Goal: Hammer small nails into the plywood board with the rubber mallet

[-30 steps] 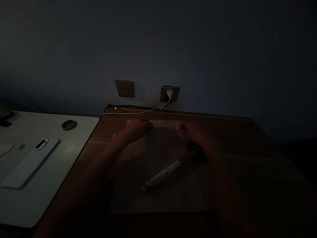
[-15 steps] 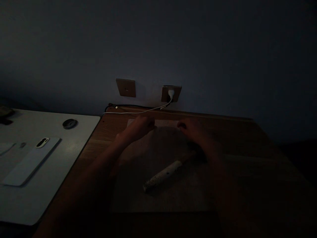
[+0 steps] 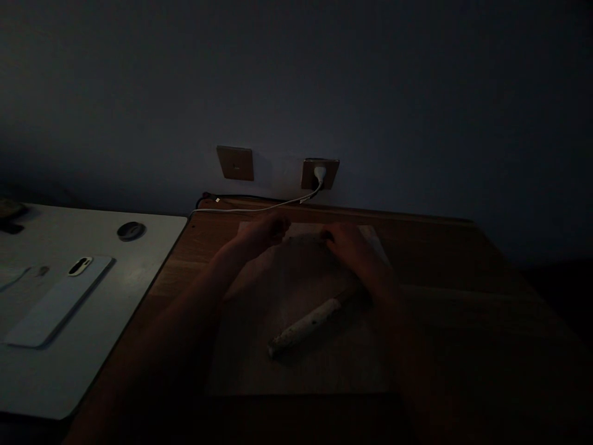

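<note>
In dim light a pale, flat square sheet or board (image 3: pixel 296 374) lies on the wooden table. Above its far edge my left hand (image 3: pixel 269 228) is closed, fingers curled inward; whatever they hold is too dark to make out. My right hand (image 3: pixel 343 241) is closed too, a short gap to the right, thumb and fingers pinched, their contents hidden. Between my forearms a tool with a whitish, dark-spotted handle (image 3: pixel 303 324) rests slantwise on the sheet. Its far, darker end runs beneath my right forearm, so its kind is unclear.
On the left stands a white table (image 3: pixel 139 269) bearing a pale phone (image 3: pixel 65 303) and a round dark lid-like disc (image 3: pixel 131 231). Behind, a white plug (image 3: pixel 319 173) sits in a wall socket, its cable (image 3: pixel 259 211) running along the wooden table's (image 3: pixel 445 259) back edge.
My right hand has shifted a little left, uncovering the sheet's far right corner. My left hand has risen slightly. The spotted-handled tool stays where it was.
</note>
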{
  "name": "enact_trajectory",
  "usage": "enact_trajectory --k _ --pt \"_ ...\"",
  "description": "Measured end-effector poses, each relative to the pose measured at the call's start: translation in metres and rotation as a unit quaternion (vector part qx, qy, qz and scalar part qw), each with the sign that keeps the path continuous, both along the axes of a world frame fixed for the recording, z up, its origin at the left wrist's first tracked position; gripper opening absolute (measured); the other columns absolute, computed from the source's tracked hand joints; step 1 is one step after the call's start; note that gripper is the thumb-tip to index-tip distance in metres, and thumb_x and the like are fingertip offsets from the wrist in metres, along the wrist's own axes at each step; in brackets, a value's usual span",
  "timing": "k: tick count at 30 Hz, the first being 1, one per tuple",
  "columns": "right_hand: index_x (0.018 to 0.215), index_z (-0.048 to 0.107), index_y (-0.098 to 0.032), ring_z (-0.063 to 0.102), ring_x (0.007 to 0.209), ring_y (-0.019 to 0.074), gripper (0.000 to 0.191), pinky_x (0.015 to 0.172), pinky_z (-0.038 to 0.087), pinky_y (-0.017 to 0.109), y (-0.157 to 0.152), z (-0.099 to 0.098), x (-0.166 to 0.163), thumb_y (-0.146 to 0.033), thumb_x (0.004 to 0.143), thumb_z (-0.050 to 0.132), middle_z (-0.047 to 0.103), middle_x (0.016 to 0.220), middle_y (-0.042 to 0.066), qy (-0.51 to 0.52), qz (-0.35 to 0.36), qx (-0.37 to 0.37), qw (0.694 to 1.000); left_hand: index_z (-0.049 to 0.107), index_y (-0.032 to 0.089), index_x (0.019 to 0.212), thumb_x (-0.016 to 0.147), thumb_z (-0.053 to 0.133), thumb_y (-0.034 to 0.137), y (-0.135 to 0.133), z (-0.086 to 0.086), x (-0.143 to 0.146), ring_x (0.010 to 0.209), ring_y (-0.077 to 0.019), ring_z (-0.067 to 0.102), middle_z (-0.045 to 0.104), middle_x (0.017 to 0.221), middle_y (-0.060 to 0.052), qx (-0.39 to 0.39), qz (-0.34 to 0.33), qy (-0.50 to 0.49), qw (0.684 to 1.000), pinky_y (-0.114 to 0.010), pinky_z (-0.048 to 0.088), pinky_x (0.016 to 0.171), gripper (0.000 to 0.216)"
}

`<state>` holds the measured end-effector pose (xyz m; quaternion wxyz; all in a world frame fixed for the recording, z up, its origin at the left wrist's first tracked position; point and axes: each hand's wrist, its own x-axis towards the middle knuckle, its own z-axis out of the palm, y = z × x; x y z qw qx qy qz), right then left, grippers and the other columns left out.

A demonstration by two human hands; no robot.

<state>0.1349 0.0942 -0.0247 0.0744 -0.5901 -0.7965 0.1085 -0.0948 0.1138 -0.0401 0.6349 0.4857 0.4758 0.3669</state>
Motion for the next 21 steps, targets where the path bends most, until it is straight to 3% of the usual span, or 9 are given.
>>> enact_trajectory --k 2,5,7,11,14,17,21 --pt "0.104 0.078 -0.015 0.071 0.109 0.0243 0.026 0.097 0.048 0.032 -0.001 0.004 -0.002 -0.004 0.09 0.06 0.079 0.113 0.013 0.009 0.005 0.006 1.0 0.07 0.017 0.084 0.086 0.062 0.033 -0.003 -0.003 0.003 0.063 -0.0136 0.054 0.061 0.073 -0.001 0.107 -0.019 0.211 0.971 -0.024 0.042 0.058 0.017" --pt "0.105 0.078 -0.017 0.072 0.105 0.0222 0.024 0.094 0.049 0.03 -0.002 0.006 -0.009 -0.009 0.093 0.06 0.079 0.112 0.011 0.024 0.013 0.008 1.0 0.077 0.018 0.105 0.084 0.068 0.03 -0.009 -0.005 0.006 0.08 -0.0217 0.066 0.072 0.088 -0.007 0.233 -0.053 0.437 0.867 -0.03 0.049 0.072 0.026" --pt "0.105 0.078 -0.017 0.072 0.104 0.0211 0.023 0.092 0.049 0.028 -0.003 0.002 -0.014 -0.009 0.093 0.06 0.08 0.11 0.011 0.031 0.021 0.006 0.999 0.078 0.019 0.111 0.089 0.064 0.027 -0.013 -0.004 0.007 0.086 -0.0242 0.07 0.076 0.094 -0.009 0.271 -0.086 0.485 0.827 -0.032 0.05 0.077 0.027" --pt "0.102 0.078 -0.016 0.072 0.104 0.0215 0.024 0.093 0.048 0.028 -0.005 -0.006 -0.023 -0.006 0.093 0.058 0.08 0.109 0.012 0.031 0.023 0.007 0.999 0.077 0.019 0.111 0.095 0.056 0.018 -0.016 -0.003 0.008 0.094 -0.0256 0.074 0.079 0.102 -0.011 0.321 -0.135 0.52 0.78 -0.031 0.051 0.081 0.026" --pt "0.102 0.078 -0.014 0.072 0.103 0.0224 0.026 0.092 0.047 0.029 -0.006 -0.007 -0.025 -0.004 0.094 0.055 0.079 0.109 0.014 0.028 0.026 0.012 0.999 0.073 0.015 0.114 0.1 0.055 0.022 -0.018 -0.005 0.01 0.098 -0.0296 0.074 0.078 0.108 -0.015 0.353 -0.144 0.55 0.743 -0.034 0.051 0.082 0.024" --pt "0.104 0.077 -0.013 0.07 0.106 0.0227 0.028 0.094 0.046 0.029 -0.007 -0.005 -0.025 0.0 0.091 0.055 0.077 0.111 0.014 0.032 0.046 0.019 0.998 0.07 0.013 0.113 0.104 0.049 0.032 -0.017 -0.007 0.015 0.091 -0.0299 0.074 0.077 0.1 -0.017 0.326 -0.084 0.557 0.759 -0.034 0.05 0.076 0.029" --pt "0.105 0.076 -0.015 0.069 0.107 0.0218 0.027 0.097 0.046 0.029 -0.006 0.004 -0.019 -0.002 0.093 0.057 0.076 0.113 0.012 0.046 0.06 0.038 0.996 0.068 0.015 0.09 0.102 0.049 0.028 -0.011 -0.01 0.025 0.081 -0.0212 0.069 0.074 0.086 -0.009 0.255 -0.011 0.463 0.849 -0.029 0.045 0.07 0.025"
